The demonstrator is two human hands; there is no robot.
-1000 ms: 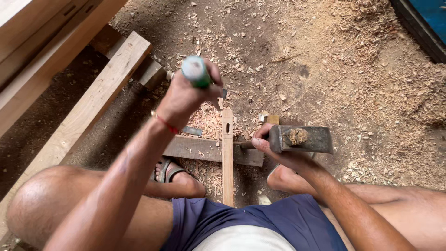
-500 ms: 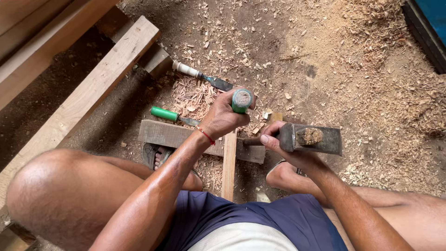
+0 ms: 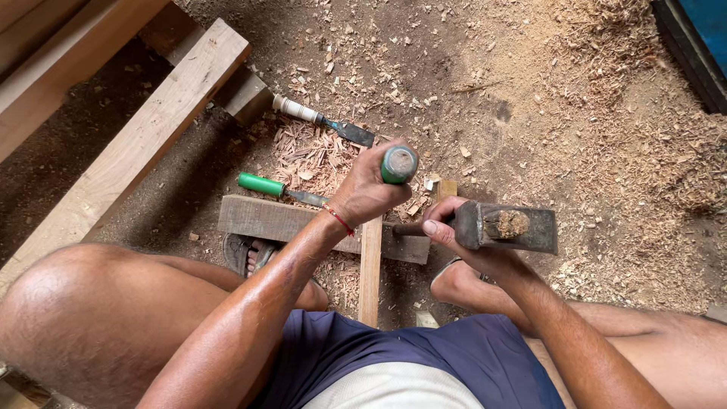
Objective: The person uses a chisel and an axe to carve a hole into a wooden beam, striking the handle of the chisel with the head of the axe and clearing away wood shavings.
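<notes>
Upright, the green-handled chisel [image 3: 398, 164] fills the left hand [image 3: 365, 193] grip — right hand [image 3: 462, 241] clutches a hammer [image 3: 506, 226].

Left hand [image 3: 363, 193] gripping green-handled chisel [image 3: 398, 164] over wooden strip [image 3: 370, 269]; right hand [image 3: 462, 238] holding hammer [image 3: 506, 226]

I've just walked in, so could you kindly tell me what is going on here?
A person sits on the ground working wood. The left hand grips a green-handled chisel upright over a thin wooden strip lying across a flat board. The right hand holds a hammer beside it. Two more chisels lie among the shavings.
</notes>
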